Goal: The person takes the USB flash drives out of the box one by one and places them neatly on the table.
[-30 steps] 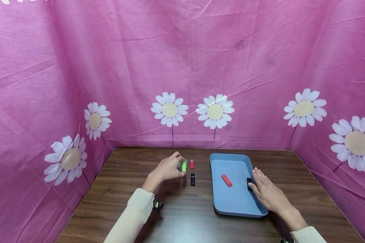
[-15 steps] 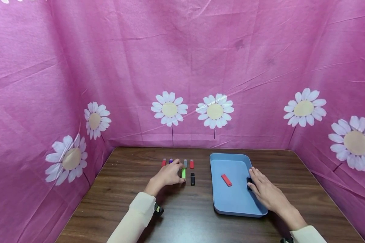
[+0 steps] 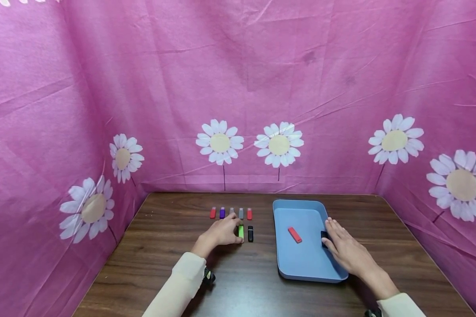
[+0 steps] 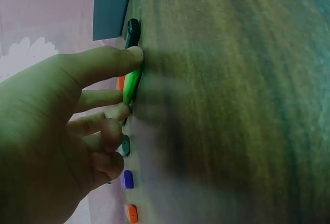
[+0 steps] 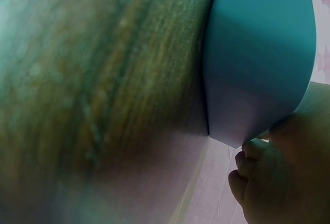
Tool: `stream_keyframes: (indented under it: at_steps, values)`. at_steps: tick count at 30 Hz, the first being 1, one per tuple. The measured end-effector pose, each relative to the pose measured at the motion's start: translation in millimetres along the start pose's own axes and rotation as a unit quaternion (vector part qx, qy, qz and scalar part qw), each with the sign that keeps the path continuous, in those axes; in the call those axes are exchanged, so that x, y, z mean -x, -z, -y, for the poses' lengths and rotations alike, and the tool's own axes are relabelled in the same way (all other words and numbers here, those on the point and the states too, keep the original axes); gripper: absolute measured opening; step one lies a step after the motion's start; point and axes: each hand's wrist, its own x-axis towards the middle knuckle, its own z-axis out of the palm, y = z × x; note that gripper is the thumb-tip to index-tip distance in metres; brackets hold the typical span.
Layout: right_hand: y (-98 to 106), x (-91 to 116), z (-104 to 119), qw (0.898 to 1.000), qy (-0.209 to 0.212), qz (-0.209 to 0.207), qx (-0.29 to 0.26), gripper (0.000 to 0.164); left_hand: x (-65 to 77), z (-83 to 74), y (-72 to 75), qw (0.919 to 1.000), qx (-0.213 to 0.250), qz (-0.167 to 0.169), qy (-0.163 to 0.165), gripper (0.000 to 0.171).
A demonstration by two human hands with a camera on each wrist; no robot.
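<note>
My left hand (image 3: 223,231) pinches a green USB stick (image 3: 241,232) between thumb and forefinger, low over the table. In the left wrist view, the thumb overlaps one end of the green stick (image 4: 132,83). Just right of it lies a black USB stick (image 3: 250,234). My right hand (image 3: 351,252) rests along the right rim of a blue tray (image 3: 305,270), fingers extended and thumb over the inner side. Inside the tray are a red USB stick (image 3: 295,234) and a black one (image 3: 324,239), partly hidden by the thumb.
Behind the left hand stands a row of small sticks: red (image 3: 213,213), purple (image 3: 222,213), a partly hidden grey one (image 3: 232,211), another grey (image 3: 241,214) and red (image 3: 249,214). A pink flowered cloth (image 3: 246,88) surrounds the brown wooden table (image 3: 238,281).
My left hand has brought the green stick from the back row toward me, beside the black one, uncovering the red and purple sticks. The right hand and tray stay put.
</note>
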Motion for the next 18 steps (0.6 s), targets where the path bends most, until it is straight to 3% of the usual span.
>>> stream_keyframes:
  at_steps: [18]
  values:
    - [-0.3,-0.3,0.7,1.0,0.002,-0.002,0.0,0.065,1.9,1.7,1.3,0.9996,0.026,0.007,0.006,0.052]
